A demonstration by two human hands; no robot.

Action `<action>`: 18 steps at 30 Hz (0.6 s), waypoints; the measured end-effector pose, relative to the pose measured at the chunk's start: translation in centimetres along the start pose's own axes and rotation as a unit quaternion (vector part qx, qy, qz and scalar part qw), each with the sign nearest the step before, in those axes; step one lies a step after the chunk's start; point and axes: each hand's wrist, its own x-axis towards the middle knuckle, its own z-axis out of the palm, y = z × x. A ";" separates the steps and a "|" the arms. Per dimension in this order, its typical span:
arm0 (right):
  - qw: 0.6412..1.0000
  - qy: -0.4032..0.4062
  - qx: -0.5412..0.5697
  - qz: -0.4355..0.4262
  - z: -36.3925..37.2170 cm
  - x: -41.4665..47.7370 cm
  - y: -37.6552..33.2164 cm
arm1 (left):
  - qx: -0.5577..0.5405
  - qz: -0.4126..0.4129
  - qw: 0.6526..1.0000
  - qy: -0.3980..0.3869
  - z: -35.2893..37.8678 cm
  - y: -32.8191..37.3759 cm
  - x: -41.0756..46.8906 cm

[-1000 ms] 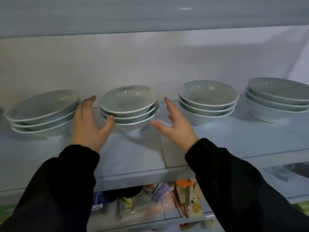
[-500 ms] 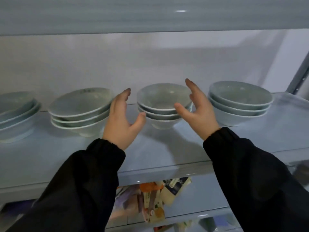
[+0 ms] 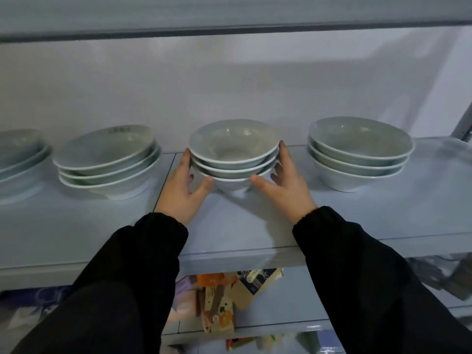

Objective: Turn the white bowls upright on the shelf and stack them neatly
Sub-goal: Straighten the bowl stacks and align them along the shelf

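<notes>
Several stacks of white bowls stand upright in a row on the pale shelf [image 3: 255,226]. The middle stack [image 3: 233,154] holds three nested bowls. My left hand [image 3: 182,190] presses its left side, forefinger at the top rim and thumb against the lowest bowl. My right hand [image 3: 286,185] presses the right side in the same way, fingers straight. Left of it stands a three-bowl stack [image 3: 107,162] whose top bowl tilts and carries dark lettering. Another three-bowl stack [image 3: 357,152] stands to the right. A further stack [image 3: 18,162] is cut off by the left edge.
The shelf's white back wall runs close behind the bowls, and an upper shelf [image 3: 229,29] hangs overhead. A metal upright [image 3: 463,123] stands at the far right. Colourful packets [image 3: 219,302] lie on the lower shelf beneath my arms.
My view and both hands have shifted right from the lettered stack to the stack beside it. The hands, apart from the bowls before, now touch the middle stack's sides.
</notes>
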 end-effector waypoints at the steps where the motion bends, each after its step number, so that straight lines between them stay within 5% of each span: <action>1: 1.000 0.000 0.001 -0.001 0.0 0.1 0.1 | 0.009 0.001 1.000 -0.006 0.0 -0.1 0.1; 18: 0.999 0.015 0.029 0.007 -0.3 0.1 0.6 | 0.050 0.018 0.998 -0.031 0.3 0.3 -0.5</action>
